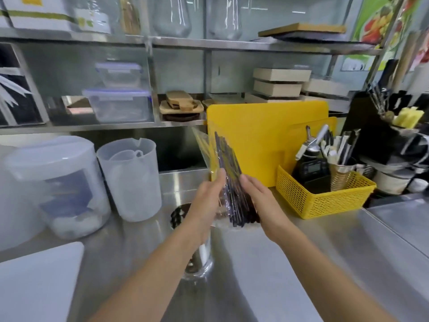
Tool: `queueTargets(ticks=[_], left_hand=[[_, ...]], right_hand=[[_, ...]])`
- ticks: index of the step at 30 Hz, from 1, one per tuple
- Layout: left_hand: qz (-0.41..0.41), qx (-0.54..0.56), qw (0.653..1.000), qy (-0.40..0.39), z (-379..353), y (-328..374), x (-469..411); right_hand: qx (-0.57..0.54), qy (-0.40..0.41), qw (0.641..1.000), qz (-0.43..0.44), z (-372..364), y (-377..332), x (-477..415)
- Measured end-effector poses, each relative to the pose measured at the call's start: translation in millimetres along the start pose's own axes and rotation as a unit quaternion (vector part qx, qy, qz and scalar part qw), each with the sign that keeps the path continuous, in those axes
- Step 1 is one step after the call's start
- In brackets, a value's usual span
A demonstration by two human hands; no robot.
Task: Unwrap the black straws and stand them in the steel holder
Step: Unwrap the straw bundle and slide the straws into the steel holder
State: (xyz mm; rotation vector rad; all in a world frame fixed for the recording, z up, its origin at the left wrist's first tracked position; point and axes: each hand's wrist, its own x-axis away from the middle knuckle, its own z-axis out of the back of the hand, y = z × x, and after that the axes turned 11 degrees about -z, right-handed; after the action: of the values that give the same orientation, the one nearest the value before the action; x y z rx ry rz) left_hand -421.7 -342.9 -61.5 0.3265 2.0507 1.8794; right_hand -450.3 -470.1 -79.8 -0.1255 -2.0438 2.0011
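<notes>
The left hand (209, 201) and right hand (262, 201) curl their fingers round a slim bundle of black straws (229, 182) in glossy, crinkled clear wrap (204, 147), held above the brushed-metal counter (267, 263). Just below stands the shiny cylindrical steel holder (205, 256), mostly hidden by the left wrist, its dark contents blurred.

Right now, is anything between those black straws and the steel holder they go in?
Yes. A clear wrapper encloses the straws, held by the left hand and right hand. The left hand also hangs over the holder, hiding part of its mouth, where dark straw ends already show.
</notes>
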Motion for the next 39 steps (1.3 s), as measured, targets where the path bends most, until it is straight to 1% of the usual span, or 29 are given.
queueTargets(ticks=[3, 7, 9, 11, 13, 15, 18, 19, 21, 24, 26, 27, 28, 29, 31, 32, 34, 35, 36, 37, 38, 39], left_hand=[[-0.002, -0.014, 1.0, 0.005, -31.0, -14.9, -9.5], [-0.011, -0.031, 0.999, 0.011, -74.0, -37.6, -18.1], [0.005, -0.048, 0.999, 0.013, -91.4, -50.7, -20.2], [0.027, -0.06, 0.998, 0.018, -101.2, -63.9, -21.3], [0.056, -0.069, 0.995, 0.042, -104.3, -80.0, -20.5], [0.109, -0.087, 0.988, 0.068, -101.5, -97.4, -17.0], [0.159, -0.088, 0.979, 0.088, -96.6, -122.0, -6.9], [0.171, -0.098, 0.976, 0.088, -95.2, -128.8, -4.2], [0.191, -0.16, 0.966, 0.071, -93.4, -139.0, 0.7], [0.212, -0.236, 0.946, 0.066, -90.7, -148.1, 6.9], [0.207, -0.265, 0.936, 0.103, -88.1, -152.3, 12.2], [0.185, -0.294, 0.931, 0.109, -85.7, -156.2, 14.6], [0.156, -0.335, 0.924, 0.1, -83.4, -159.0, 17.2], [0.129, -0.395, 0.906, 0.081, -80.8, -163.9, 18.6], [0.068, -0.524, 0.848, 0.031, -78.7, -167.7, 19.9], [0.036, -0.561, 0.827, 0.008, -79.2, -165.3, 20.2], [-0.003, -0.587, 0.809, -0.022, -80.9, -162.9, 20.3], [-0.012, -0.604, 0.796, -0.03, -81.0, -163.3, 20.4], [-0.023, -0.63, 0.775, -0.034, -80.5, -163.6, 21.0], [-0.029, -0.656, 0.754, -0.036, -79.2, -164.5, 21.8], [-0.023, -0.679, 0.733, -0.042, -77.5, -166.1, 21.7], [-0.01, -0.698, 0.714, -0.049, -76.0, -166.2, 21.1]], right_hand=[[-0.017, -0.037, 0.999, -0.031, 32.2, 10.4, -7.2], [-0.017, -0.13, 0.988, -0.08, 77.0, 22.7, -16.0], [-0.011, -0.168, 0.98, -0.103, 95.4, 27.9, -20.4], [-0.004, -0.177, 0.976, -0.124, 109.8, 38.9, -27.1], [0.0, -0.133, 0.976, -0.172, 122.1, 53.2, -32.0], [0.0, -0.085, 0.971, -0.221, 133.1, 68.9, -35.9], [0.0, -0.087, 0.96, -0.267, 147.8, 94.7, -37.5], [0.024, -0.09, 0.956, -0.279, 151.7, 103.2, -36.2], [0.094, -0.08, 0.945, -0.303, 159.6, 119.3, -33.6], [0.19, -0.028, 0.931, -0.311, 172.9, 138.8, -35.0], [0.239, 0.005, 0.929, -0.283, 179.9, 147.5, -35.7], [0.252, 0.019, 0.932, -0.26, 181.5, 152.0, -35.4], [0.257, 0.035, 0.937, -0.233, 182.3, 156.0, -35.5], [0.254, 0.054, 0.943, -0.208, 181.8, 158.6, -35.2], [0.241, 0.091, 0.953, -0.161, 179.5, 162.1, -35.3], [0.248, 0.11, 0.954, -0.131, 178.9, 163.3, -35.0], [0.314, 0.148, 0.936, -0.065, 179.9, 161.5, -33.9], [0.331, 0.136, 0.933, -0.045, 181.0, 158.4, -33.0], [0.317, 0.088, 0.943, -0.05, 183.0, 154.6, -31.7], [0.277, 0.015, 0.958, -0.074, 184.2, 149.3, -29.0], [0.241, -0.058, 0.963, -0.104, 186.1, 144.6, -25.9], [0.226, -0.113, 0.959, -0.125, 187.8, 140.6, -22.4]])
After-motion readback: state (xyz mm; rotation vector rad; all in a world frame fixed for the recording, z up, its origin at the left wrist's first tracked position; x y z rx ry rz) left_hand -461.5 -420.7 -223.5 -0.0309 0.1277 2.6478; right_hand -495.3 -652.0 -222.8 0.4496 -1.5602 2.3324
